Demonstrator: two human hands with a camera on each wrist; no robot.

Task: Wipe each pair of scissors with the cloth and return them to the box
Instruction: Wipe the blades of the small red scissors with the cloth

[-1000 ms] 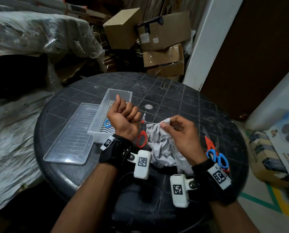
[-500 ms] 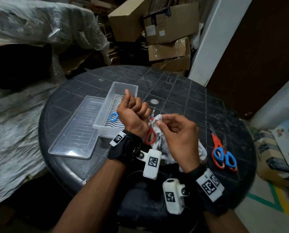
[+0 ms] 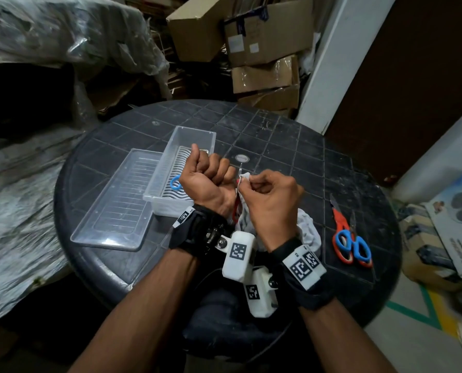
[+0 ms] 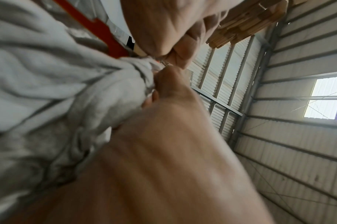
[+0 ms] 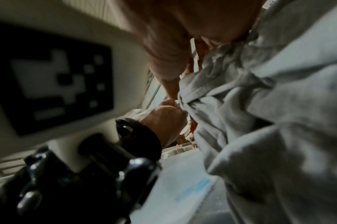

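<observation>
My left hand is curled into a fist around a pair of red-handled scissors, held above the round black table. My right hand pinches the grey cloth around the blade, whose tip pokes up between the two hands. In the left wrist view the red handle runs beside the bunched cloth. The clear plastic box stands just left of my left hand, with a blue-handled pair lying inside. Another pair of scissors with orange and blue handles lies on the table at the right.
The box's clear lid lies flat beside the box on its left. Cardboard boxes and plastic-wrapped bundles are piled behind the table. A white pillar rises at the back right, and printed cartons sit on the floor to the right.
Both hands have lifted the scissors and cloth off the table. The right hand's pinch has slid up the blade toward the tip, and more of the cloth now hangs below it.
</observation>
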